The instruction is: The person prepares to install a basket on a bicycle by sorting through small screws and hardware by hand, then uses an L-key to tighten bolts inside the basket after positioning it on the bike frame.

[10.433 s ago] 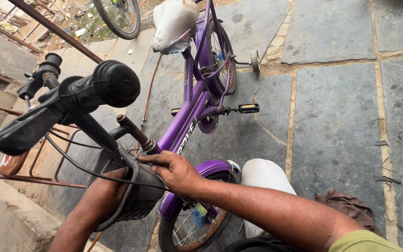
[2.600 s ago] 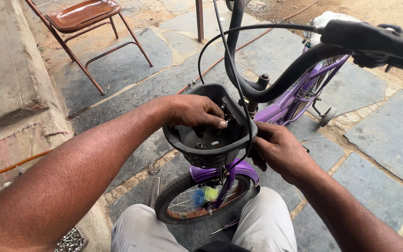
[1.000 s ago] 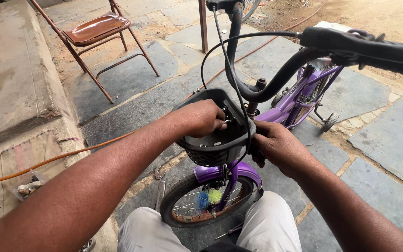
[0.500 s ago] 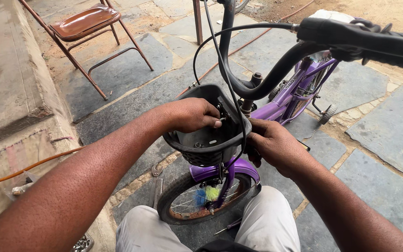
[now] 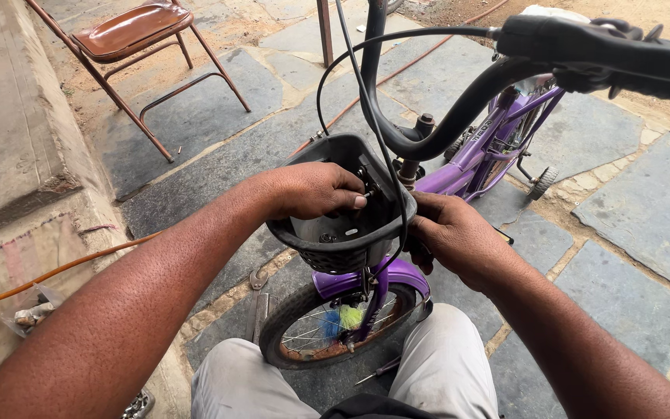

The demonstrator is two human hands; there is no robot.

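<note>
**A:** While crouched over the front wheel (image 5: 296, 341), busy with the black basket (image 5: 327, 256) that sits ahead of the purple bike (image 5: 467, 159) stem, under the handlebar (image 5: 443, 116). Looks like the fastening stage?

**B:** Seems so. Left hand (image 5: 312, 190) down inside, fingers pinched narrow on a small fitting (image 5: 366, 192) at the back wall. Right hand (image 5: 451, 237) curled tight behind the basket, can't tell around what. Probably calls for a steady counter-hold from behind. Rusty chair (image 5: 133, 27) well apart, top left
</note>
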